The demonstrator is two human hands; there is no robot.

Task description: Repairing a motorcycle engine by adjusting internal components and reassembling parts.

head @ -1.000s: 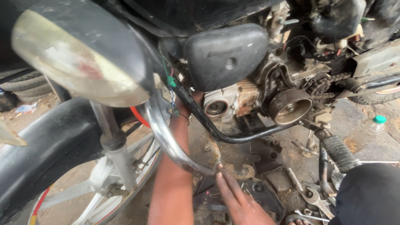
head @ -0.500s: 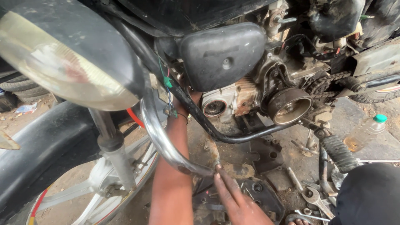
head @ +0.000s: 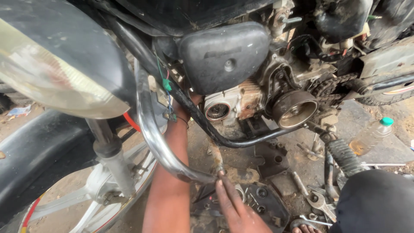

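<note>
Two hands work low at the engine: the right hand [head: 239, 207], fingers flat and together, touches the crash bar's [head: 159, 146] end. That steel tube looks rigid, heavy and slick, best gripped along its curve. Left hand's [head: 192, 101] grip I cannot tell; it is hidden behind the frame.

Ground [head: 379, 112]: bare, dusty concrete and dirt, oil-stained beneath the engine. A dark engine cover plate [head: 267, 203] is seen lying flat on it, round holes facing up. A second dark flat part [head: 271, 157] is laid just behind that plate, near the frame tube. Spanners [head: 319, 200] are scattered to the right of the plate, one open-ended, partly overlapped by other tools. A thin metal rod [head: 381, 164] is laid flat further right. A clear plastic bottle [head: 370, 136] with a green cap is lying tilted on the ground, amber liquid in its lower part. A scrap of litter [head: 19, 111] is noted at far left. The front wheel [head: 86, 203] is resting on the dirt.
</note>
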